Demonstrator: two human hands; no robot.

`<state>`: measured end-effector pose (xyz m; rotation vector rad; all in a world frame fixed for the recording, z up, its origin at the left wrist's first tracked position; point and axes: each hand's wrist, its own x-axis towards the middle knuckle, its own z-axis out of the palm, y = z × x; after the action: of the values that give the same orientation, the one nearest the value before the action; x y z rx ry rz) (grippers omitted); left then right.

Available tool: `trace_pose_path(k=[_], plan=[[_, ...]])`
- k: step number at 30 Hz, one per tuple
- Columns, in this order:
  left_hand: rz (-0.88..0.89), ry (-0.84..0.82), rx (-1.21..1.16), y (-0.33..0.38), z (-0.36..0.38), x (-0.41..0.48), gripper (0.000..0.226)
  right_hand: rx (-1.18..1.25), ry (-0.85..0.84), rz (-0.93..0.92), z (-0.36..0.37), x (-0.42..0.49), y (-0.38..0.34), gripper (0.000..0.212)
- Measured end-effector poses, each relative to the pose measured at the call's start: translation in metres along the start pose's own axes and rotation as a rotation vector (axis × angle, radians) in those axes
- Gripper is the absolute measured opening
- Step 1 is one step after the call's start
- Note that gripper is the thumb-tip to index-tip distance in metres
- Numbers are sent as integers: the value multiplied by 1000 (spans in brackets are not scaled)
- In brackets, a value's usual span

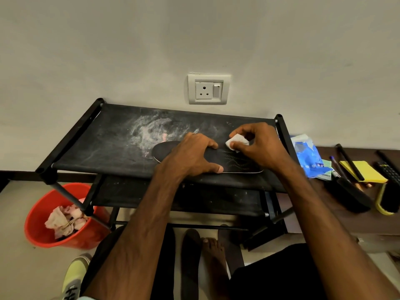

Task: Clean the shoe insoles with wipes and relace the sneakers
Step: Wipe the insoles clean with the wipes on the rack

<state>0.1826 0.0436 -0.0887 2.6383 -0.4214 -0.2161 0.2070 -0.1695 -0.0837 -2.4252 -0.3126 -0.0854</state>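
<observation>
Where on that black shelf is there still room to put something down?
The left half of the top shelf is bare, from the left frame bar to the insole, though dusty white. The right half is crowded: the left hand holds the insole and the right hand pinches a wipe.

Dark insole point(167, 150) lies flat on the black shelf point(97, 144), crumpled white wipe point(237, 139) over its right half.
</observation>
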Motion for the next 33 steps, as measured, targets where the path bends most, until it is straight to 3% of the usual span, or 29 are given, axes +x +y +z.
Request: trace_pose_path(k=[8,14,23,29,33], plan=[[-84,-28,-117,-5,-21,-11,63,-25,-85,-66,12,3,-16,15],[-118,-45,-108,2,-20,-14,61,-155,-161,-11,22,15,-18,18],[-110,-79,-66,5,-20,-12,63,-324,-379,-6,1,1,-26,16],[-105,-91,-3,10,-20,-11,62,-329,-158,52,14,9,-27,23],[-136,-90,-24,11,-20,-12,63,-308,-193,65,15,13,-27,23]])
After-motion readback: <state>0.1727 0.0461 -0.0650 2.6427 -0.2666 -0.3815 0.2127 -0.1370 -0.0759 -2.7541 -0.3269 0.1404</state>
